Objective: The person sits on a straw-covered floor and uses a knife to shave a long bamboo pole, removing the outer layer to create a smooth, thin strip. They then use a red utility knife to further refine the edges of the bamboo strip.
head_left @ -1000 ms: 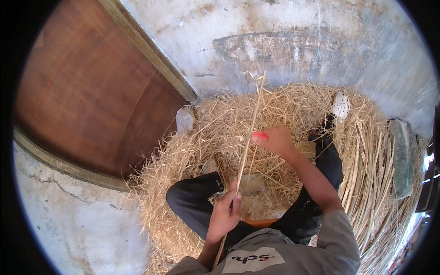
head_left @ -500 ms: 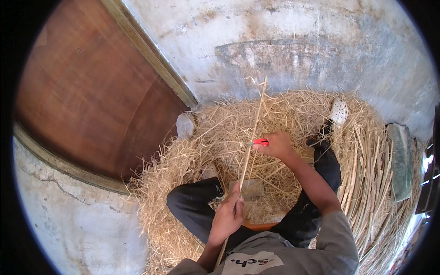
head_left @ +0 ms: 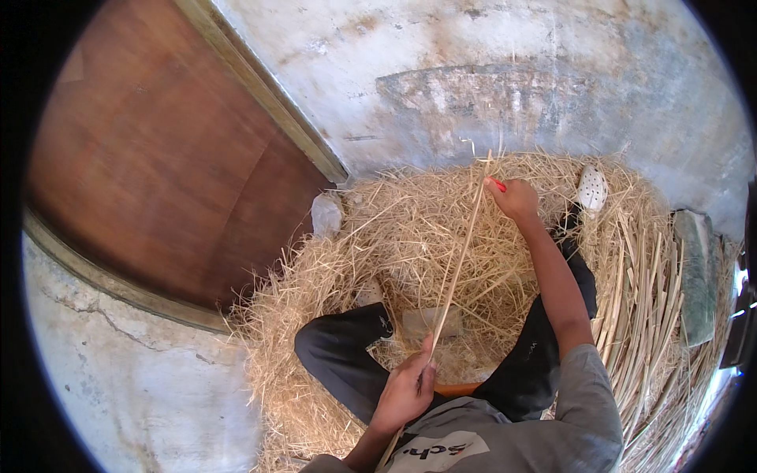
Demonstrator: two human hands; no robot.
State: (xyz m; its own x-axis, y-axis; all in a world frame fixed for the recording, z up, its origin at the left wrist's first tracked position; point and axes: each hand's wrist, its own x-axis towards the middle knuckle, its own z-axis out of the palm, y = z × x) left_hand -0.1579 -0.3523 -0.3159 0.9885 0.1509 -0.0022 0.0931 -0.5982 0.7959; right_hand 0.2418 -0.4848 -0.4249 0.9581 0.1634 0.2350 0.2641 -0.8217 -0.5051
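Seated person splitting or stripping a long straw stalk point(head_left: 457, 260) over a heap of loose straw point(head_left: 394, 229). The left hand point(head_left: 406, 386) is closed around the near end of the stalk, close to the lap; the right hand point(head_left: 516, 197), arm extended, pinches the far end together with a small red tool point(head_left: 498, 185), whose kind cannot be told. The stalk runs taut and nearly straight between the two hands, above the crossed legs in dark trousers point(head_left: 347, 355). It appears very light, thin and stiff along its length, yet brittle: likely to kink or snap if bent sharply, so best held near both ends under gentle tension. A bundle of cleaned stalks point(head_left: 639, 299) lies to the right. A white perforated shoe point(head_left: 591, 189) rests in the straw beyond the right hand. A wooden door point(head_left: 158, 158) stands to the left.
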